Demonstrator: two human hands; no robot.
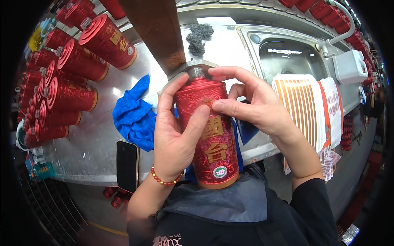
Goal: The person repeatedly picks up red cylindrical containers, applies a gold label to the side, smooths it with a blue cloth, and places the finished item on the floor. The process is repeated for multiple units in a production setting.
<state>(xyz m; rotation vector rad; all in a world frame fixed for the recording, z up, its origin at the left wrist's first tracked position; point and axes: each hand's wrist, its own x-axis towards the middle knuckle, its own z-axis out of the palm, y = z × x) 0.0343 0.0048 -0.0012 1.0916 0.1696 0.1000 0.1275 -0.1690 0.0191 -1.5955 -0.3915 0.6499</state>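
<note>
Metal surface [94, 149] spans the work area, sink [287, 59] set in at upper right. Brown post [154, 33] comes down from the top edge, its foot just beyond the hands. Red bottles [111, 43] massed along the left side.

Sheets [299, 112], white with gold strips, piled at the right, near the right forearm. Held bottle [204, 153], red and embossed: mid-view, neck away from the wearer, base toward them, over the apron [230, 203]. Cannot tell what bears its base.

Left hand [175, 129]: wrapped on the left flank, gripping the held bottle, thumb across its front. Right hand [251, 100]: half curled, thumb tip on the front, forefinger up by the neck; cannot tell how much it grips.

Cloth [133, 117], blue, bunched left of the left hand. Phone [127, 164] below it, dark-screened, near the surface's edge. Scourer [198, 39] beyond the post's foot.

Smallest: emblem [208, 103], round, high on the front, partly covered, between the thumb tips. Step, as judged: thumbs pressing or smoothing it. Good practice: left hand steady against rolling; emblem centred above the gold characters; pressure even, middle outward. Embossing could leave a lifted edge, so run a thumb round the rim.
</note>
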